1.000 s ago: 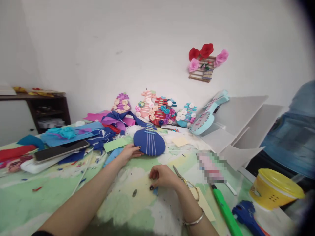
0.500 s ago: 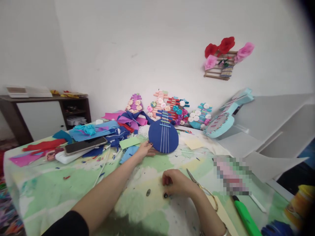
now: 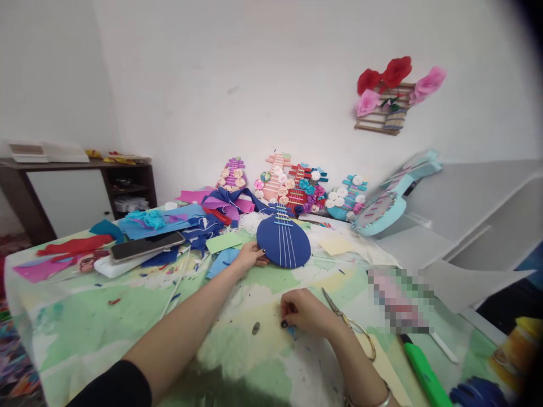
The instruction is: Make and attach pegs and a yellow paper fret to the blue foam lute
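Note:
A dark blue toy lute [image 3: 283, 243] with white strings and light blue strips leans back on the table. My left hand [image 3: 251, 255] reaches forward and grips its lower left edge between thumb and fingers. Nearer to me, my right hand [image 3: 303, 311] is low over the tablecloth with its fingers curled into a pinch. A small blue bit [image 3: 292, 331] shows just below those fingertips; whether they hold it is unclear. Gold-handled scissors [image 3: 348, 321] lie right beside my right hand, partly behind the wrist.
Several flower-decorated toy lutes [image 3: 297, 186] stand along the wall. Left of my arm are a phone [image 3: 147, 247] and coloured fabric scraps [image 3: 203, 229]. A green-handled tool [image 3: 424, 370] and a yellow container [image 3: 515, 353] are at right. A turquoise instrument [image 3: 382, 212] leans behind.
The blue lute has tipped back and sunk lower, my left hand still on its edge. My right hand's fingers have drawn together, and a blue bit now shows beneath them.

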{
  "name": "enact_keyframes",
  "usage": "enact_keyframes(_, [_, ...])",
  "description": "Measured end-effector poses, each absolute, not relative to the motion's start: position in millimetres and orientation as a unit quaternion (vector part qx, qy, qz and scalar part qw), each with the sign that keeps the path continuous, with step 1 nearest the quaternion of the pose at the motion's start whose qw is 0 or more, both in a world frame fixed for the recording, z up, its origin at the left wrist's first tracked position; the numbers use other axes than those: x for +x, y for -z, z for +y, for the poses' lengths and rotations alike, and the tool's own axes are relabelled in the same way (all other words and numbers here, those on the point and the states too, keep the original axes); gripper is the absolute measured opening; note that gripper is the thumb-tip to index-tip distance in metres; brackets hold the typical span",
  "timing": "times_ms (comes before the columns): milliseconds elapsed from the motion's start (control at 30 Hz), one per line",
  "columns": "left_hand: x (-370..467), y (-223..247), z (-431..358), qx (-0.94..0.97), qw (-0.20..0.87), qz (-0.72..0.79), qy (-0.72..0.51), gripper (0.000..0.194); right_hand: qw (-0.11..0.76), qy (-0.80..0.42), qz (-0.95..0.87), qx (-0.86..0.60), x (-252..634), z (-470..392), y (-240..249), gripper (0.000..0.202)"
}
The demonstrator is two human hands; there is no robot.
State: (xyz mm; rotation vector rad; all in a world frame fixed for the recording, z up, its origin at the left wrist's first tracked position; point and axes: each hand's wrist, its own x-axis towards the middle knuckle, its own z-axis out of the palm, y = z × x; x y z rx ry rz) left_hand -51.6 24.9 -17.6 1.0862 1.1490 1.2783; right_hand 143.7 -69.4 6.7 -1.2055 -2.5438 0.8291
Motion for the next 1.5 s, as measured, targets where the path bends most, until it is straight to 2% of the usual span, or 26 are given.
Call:
enact_keyframes(133, [-50, 18, 25, 0.443, 0.523, 0.486, -0.543, 0.017, 0.124, -0.239, -0.877, -0.398, 143, -71, -7, 0.014])
enact_keyframes(233, [-51, 18, 24, 0.442, 0.512, 0.484, -0.556, 0.021, 0.203, -0.196, -0.858, -0.429, 143, -65, -4, 0.015])
enact_keyframes(367, [-56, 16, 23, 0.476, 0.498, 0.445, -0.572, 0.035, 0.387, -0.147, -0.756, -0.507, 152, -48, 2, 0.01])
enact_keyframes(433, [-58, 13, 20, 0.504, 0.497, 0.417, -0.57, 0.041, 0.506, -0.104, -0.671, -0.532, 160, -41, 2, 0.022])
enact_keyframes(500, [-57, 9, 17, 0.529, 0.501, 0.399, -0.557, 0.043, 0.598, -0.084, -0.583, -0.544, 169, -37, 0, 0.043])
enact_keyframes(600, [-53, 6, 10, 0.587, 0.498, 0.376, -0.515, 0.042, 0.677, -0.18, -0.492, -0.517, 178, -35, -5, 0.065])
enact_keyframes(667, [-50, 5, 9, 0.62, 0.489, 0.371, -0.489, 0.042, 0.712, -0.263, -0.461, -0.459, 181, -33, -6, 0.06])
enact_keyframes(800, [-48, 9, 13, 0.627, 0.405, 0.4, -0.532, 0.051, 0.738, -0.346, -0.436, -0.381, 182, -29, -1, 0.04])
enact_keyframes(867, [-47, 7, 13, 0.626, 0.276, 0.424, -0.593, 0.059, 0.736, -0.352, -0.433, -0.383, 181, -26, 3, 0.036])
enact_keyframes(967, [-40, -2, 4, 0.652, 0.013, 0.43, -0.624, 0.062, 0.735, -0.338, -0.432, -0.399, 180, -22, 8, 0.033])
enact_keyframes(1067, [-27, -13, -9, 0.701, -0.11, 0.424, -0.562, 0.061, 0.736, -0.337, -0.434, -0.397, 179, -21, 9, 0.034])
enact_keyframes(1167, [-16, -20, -14, 0.72, -0.141, 0.444, -0.514, 0.064, 0.731, -0.345, -0.438, -0.393, 179, -23, 7, 0.034])
enact_keyframes(1500, [-14, -24, -14, 0.75, -0.121, 0.432, -0.486, 0.063, 0.714, -0.318, -0.487, -0.391, 176, -27, 1, 0.035])
